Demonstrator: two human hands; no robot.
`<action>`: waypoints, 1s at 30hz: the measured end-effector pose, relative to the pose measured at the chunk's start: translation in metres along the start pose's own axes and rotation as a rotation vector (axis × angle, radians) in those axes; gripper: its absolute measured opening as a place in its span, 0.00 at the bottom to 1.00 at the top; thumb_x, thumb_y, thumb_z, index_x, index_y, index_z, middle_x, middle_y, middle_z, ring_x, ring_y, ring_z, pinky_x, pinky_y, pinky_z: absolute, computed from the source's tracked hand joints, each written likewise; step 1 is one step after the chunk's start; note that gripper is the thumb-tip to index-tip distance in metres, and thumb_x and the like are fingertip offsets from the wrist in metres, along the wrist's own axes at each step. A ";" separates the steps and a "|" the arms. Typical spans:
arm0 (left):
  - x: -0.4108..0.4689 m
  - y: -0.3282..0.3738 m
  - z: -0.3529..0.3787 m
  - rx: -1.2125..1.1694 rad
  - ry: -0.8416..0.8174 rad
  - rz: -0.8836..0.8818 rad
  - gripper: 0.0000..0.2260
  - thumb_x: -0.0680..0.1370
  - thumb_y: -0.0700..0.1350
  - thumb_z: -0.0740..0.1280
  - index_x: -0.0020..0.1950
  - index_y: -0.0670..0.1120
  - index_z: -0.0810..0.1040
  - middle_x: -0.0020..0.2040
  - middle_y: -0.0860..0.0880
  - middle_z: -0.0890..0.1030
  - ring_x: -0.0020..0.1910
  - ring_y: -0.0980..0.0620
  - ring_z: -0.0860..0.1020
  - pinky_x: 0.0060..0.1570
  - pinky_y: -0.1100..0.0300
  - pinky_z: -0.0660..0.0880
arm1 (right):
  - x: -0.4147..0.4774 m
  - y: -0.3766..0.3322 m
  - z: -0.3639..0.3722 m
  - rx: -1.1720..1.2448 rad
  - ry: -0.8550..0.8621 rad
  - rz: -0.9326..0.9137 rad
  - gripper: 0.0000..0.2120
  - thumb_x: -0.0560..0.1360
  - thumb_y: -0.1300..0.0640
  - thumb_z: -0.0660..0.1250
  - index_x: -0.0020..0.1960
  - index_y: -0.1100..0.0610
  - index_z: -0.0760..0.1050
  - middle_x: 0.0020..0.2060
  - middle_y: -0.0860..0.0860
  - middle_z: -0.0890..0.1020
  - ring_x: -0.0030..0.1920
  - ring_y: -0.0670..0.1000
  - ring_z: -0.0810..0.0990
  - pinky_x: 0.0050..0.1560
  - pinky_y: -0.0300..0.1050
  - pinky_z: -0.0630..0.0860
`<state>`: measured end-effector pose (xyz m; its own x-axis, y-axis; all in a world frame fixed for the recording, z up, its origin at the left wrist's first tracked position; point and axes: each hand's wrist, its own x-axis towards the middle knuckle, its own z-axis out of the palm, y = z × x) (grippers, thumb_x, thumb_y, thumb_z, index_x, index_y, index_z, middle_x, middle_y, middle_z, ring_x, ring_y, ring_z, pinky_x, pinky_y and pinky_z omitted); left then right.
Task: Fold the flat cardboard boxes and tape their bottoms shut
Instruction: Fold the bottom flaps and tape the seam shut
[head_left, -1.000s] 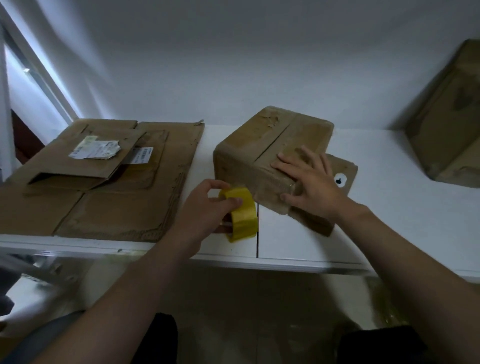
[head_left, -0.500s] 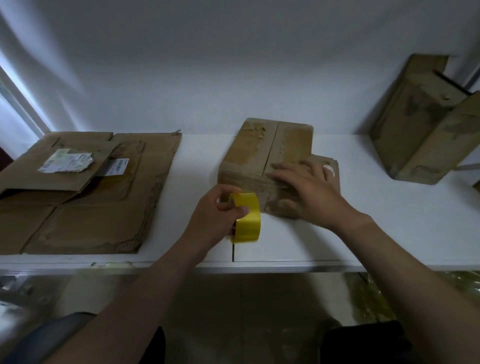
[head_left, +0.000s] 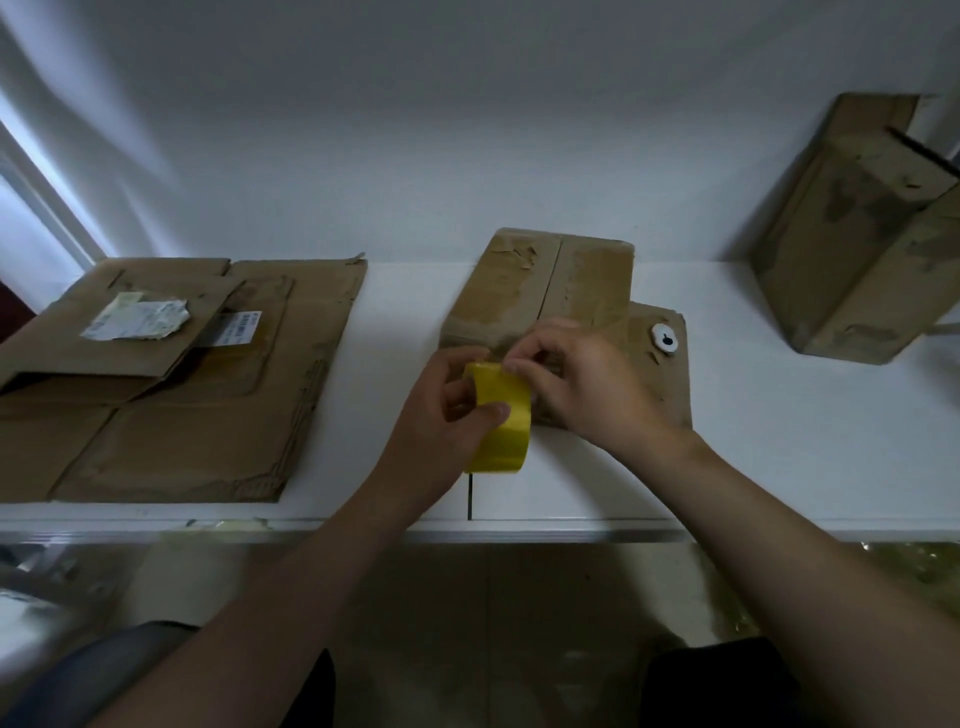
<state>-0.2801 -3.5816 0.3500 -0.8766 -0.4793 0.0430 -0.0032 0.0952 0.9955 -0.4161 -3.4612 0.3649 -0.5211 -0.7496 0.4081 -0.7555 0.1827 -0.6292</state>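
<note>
A small folded cardboard box (head_left: 540, 286) lies bottom-up on the white table (head_left: 779, 415), its two flaps meeting in a centre seam. One loose flap with a white sticker (head_left: 665, 336) lies flat to its right. My left hand (head_left: 441, 415) grips a yellow tape roll (head_left: 501, 421) just in front of the box. The fingertips of my right hand (head_left: 582, 384) pinch at the roll's top edge, over the box's near end. The tape's free end is hidden by my fingers.
A pile of flat cardboard boxes (head_left: 171, 374) with paper labels covers the table's left part. An assembled box (head_left: 857, 234) leans against the wall at the far right. The table's front edge runs just below my wrists.
My right hand left the top of the box and came to the tape roll's upper edge. The left hand lifted the roll slightly toward the box.
</note>
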 end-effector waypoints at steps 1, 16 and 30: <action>0.000 0.000 0.000 -0.020 0.008 0.001 0.21 0.79 0.41 0.70 0.66 0.58 0.68 0.59 0.51 0.80 0.49 0.57 0.82 0.44 0.58 0.82 | 0.000 0.000 0.002 -0.036 0.010 -0.025 0.06 0.78 0.56 0.71 0.45 0.47 0.79 0.42 0.42 0.79 0.45 0.43 0.77 0.45 0.37 0.72; -0.002 -0.014 -0.002 0.395 0.270 0.169 0.08 0.77 0.55 0.71 0.53 0.56 0.76 0.60 0.52 0.66 0.55 0.63 0.74 0.46 0.66 0.74 | -0.001 -0.014 -0.002 -0.009 -0.037 0.166 0.07 0.80 0.51 0.68 0.44 0.43 0.78 0.38 0.41 0.82 0.37 0.38 0.79 0.35 0.29 0.71; 0.006 -0.009 -0.009 0.455 0.249 0.283 0.04 0.77 0.50 0.72 0.50 0.51 0.83 0.54 0.55 0.74 0.55 0.59 0.75 0.52 0.61 0.78 | -0.005 -0.013 0.000 -0.018 -0.024 0.009 0.03 0.78 0.53 0.71 0.48 0.46 0.83 0.41 0.42 0.84 0.40 0.42 0.82 0.42 0.49 0.82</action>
<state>-0.2810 -3.5934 0.3422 -0.7341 -0.5659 0.3753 -0.0401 0.5879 0.8079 -0.4038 -3.4597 0.3710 -0.5185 -0.7628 0.3863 -0.7580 0.2009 -0.6206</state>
